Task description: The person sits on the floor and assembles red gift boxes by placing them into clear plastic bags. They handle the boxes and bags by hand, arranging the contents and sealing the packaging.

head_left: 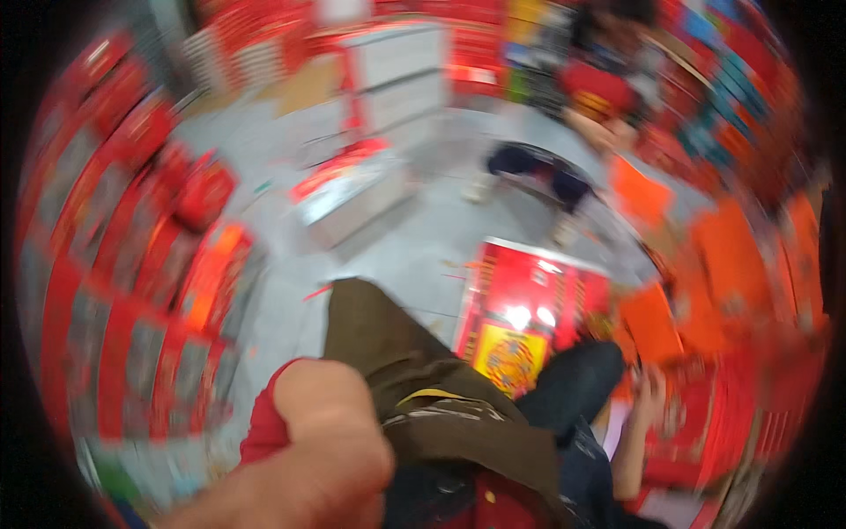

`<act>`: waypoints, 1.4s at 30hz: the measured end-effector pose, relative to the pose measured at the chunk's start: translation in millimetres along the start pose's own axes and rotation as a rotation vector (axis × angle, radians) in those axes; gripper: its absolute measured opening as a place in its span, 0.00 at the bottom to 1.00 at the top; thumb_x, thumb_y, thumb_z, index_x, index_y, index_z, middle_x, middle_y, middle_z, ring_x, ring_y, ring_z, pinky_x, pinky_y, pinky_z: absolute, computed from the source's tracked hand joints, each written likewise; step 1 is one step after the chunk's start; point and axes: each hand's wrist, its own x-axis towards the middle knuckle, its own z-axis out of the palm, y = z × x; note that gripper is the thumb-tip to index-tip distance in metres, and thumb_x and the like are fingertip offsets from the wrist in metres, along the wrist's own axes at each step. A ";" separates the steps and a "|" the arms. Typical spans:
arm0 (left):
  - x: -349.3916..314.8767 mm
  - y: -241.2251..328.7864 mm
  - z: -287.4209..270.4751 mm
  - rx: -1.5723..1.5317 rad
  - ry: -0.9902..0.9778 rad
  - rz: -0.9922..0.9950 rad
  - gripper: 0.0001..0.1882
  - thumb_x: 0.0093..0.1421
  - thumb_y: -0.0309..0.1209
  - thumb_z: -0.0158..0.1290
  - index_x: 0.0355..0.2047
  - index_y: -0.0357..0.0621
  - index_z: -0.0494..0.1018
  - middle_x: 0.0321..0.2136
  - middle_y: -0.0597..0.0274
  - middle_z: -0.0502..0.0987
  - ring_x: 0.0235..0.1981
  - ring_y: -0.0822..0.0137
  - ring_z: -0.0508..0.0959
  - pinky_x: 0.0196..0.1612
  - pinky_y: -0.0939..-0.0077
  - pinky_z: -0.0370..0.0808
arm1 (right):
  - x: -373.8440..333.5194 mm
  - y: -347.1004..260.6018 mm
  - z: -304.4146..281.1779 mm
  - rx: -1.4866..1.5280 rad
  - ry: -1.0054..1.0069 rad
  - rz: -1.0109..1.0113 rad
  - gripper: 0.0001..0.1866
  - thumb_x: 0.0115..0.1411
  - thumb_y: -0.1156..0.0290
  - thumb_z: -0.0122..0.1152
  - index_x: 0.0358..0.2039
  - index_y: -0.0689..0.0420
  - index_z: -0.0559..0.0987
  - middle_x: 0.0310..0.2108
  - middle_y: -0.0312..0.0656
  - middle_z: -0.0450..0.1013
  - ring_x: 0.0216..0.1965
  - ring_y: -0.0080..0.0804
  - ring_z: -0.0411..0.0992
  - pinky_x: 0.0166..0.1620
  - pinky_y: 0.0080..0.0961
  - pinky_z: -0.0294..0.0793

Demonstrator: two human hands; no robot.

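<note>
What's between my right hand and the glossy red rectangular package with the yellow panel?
In the head view, your dark-trousered knee lies between the right hand and the package.

Pretty blurry, ngl. Shows a bent left arm (pixel 330 419) up close, right hand (pixel 650 397) near some orange sheets (pixel 650 324), glossy red print (pixel 502 278) beyond the brown apron (pixel 493 441), red boxes (pixel 145 132) along the left.

The large red-and-yellow rectangular package (pixel 539 286) looks smooth and glossy, catching bright reflections. The flat orange sheets (pixel 731 256) look like matt paper. The dark brown apron (pixel 458 388) is matt cloth; the pale grey tiled floor (pixel 419 264) appears smooth with a faint sheen.
</note>
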 end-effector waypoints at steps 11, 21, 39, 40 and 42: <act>-180.1 271.3 -261.3 1.920 -0.319 -1.085 0.11 0.54 0.32 0.54 0.35 0.38 0.71 0.39 0.49 0.73 0.43 0.49 0.72 0.45 0.61 0.70 | 33.3 23.8 82.8 -0.525 -0.147 -0.027 0.15 0.58 0.73 0.49 0.46 0.60 0.70 0.40 0.37 0.69 0.28 0.23 0.68 0.28 0.19 0.68; -272.7 496.6 -522.7 2.789 -0.354 -1.786 0.18 0.56 0.25 0.41 0.47 0.36 0.67 0.48 0.44 0.68 0.53 0.50 0.65 0.58 0.61 0.59 | 45.7 -0.8 282.5 -0.739 -0.643 0.110 0.18 0.55 0.79 0.49 0.48 0.60 0.68 0.38 0.40 0.68 0.30 0.26 0.72 0.27 0.18 0.71; -281.7 489.0 -585.5 2.338 -0.092 -2.043 0.10 0.54 0.26 0.50 0.36 0.33 0.68 0.35 0.42 0.72 0.36 0.45 0.73 0.39 0.58 0.70 | -3.5 -17.4 316.8 -1.026 -0.649 -0.077 0.11 0.50 0.72 0.60 0.36 0.59 0.77 0.31 0.43 0.70 0.28 0.28 0.70 0.32 0.24 0.70; -285.5 488.3 -588.7 2.249 0.099 -2.054 0.10 0.55 0.25 0.49 0.37 0.32 0.68 0.36 0.42 0.72 0.35 0.45 0.73 0.39 0.59 0.70 | -5.7 -20.6 305.4 -1.013 -0.632 -0.071 0.11 0.50 0.72 0.60 0.36 0.58 0.77 0.31 0.43 0.70 0.28 0.28 0.70 0.32 0.24 0.70; -272.8 536.7 -597.7 2.164 0.108 -1.754 0.12 0.53 0.20 0.48 0.40 0.31 0.67 0.35 0.43 0.73 0.30 0.49 0.74 0.33 0.61 0.71 | 3.8 -12.4 294.5 -0.943 -0.661 -0.113 0.12 0.50 0.72 0.60 0.36 0.58 0.77 0.31 0.42 0.70 0.27 0.28 0.70 0.32 0.24 0.70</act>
